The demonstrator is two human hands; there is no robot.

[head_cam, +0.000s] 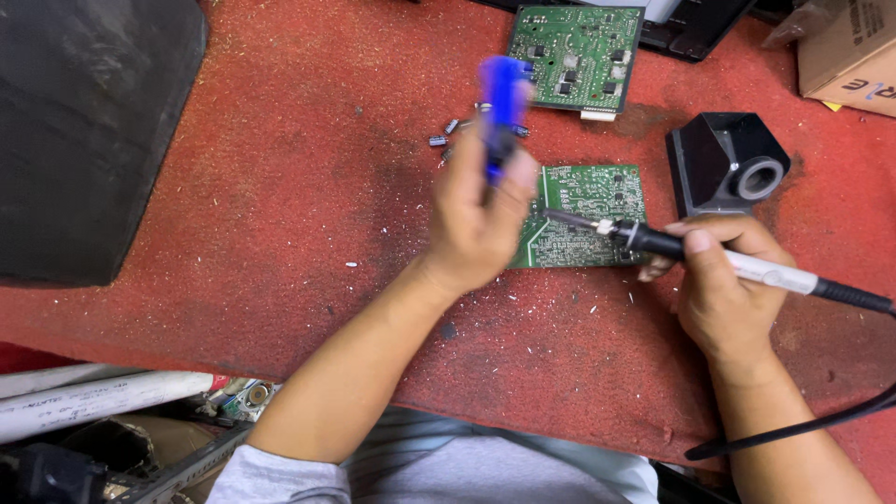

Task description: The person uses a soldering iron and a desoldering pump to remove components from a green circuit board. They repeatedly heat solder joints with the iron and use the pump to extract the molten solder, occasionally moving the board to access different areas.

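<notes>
Head camera shows the left hand holding a blue desoldering pump upright, just left of the green circuit board. The right hand grips a soldering iron, tip over the board.

- A workbench covered in worn red felt-like matting, darkened with grime near the middle and sprinkled with pale specks and snipped bits.
- A green circuit board lies flat near the centre, solder side up, its left edge hidden behind a hand.
- A second green circuit board lies further back, component side up, touching a black tray-like thing at the far edge.
- A few small grey cylindrical components lie loose just left of the boards.
- A black angular stand with a grey ring opening sits to the right of the near board.
- A large dark slab covers the left end.
- A cardboard box rests at the far right corner.
</notes>
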